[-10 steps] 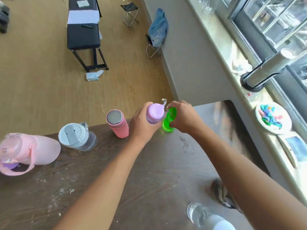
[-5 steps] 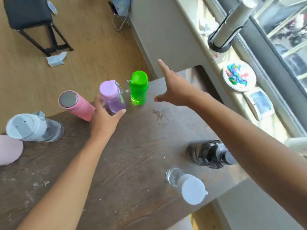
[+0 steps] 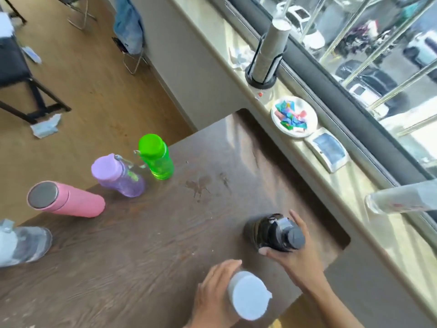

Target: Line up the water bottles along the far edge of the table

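Two near-side bottles taken up after the purple and green ones were released

The purple bottle [image 3: 119, 176] and green bottle [image 3: 156, 157], held a second ago, have been left upright at the far edge of the worktop [image 3: 146, 245], beside the pink bottle [image 3: 65, 200] and a clear grey-lidded bottle [image 3: 22, 245]. The left hand [image 3: 214, 297] is now wrapped around the white-capped bottle [image 3: 248, 295], and the right hand [image 3: 295, 256] has its fingers [image 3: 267, 252] cupped about the black bottle [image 3: 275, 233]; these two appear to be the last to be carried across.
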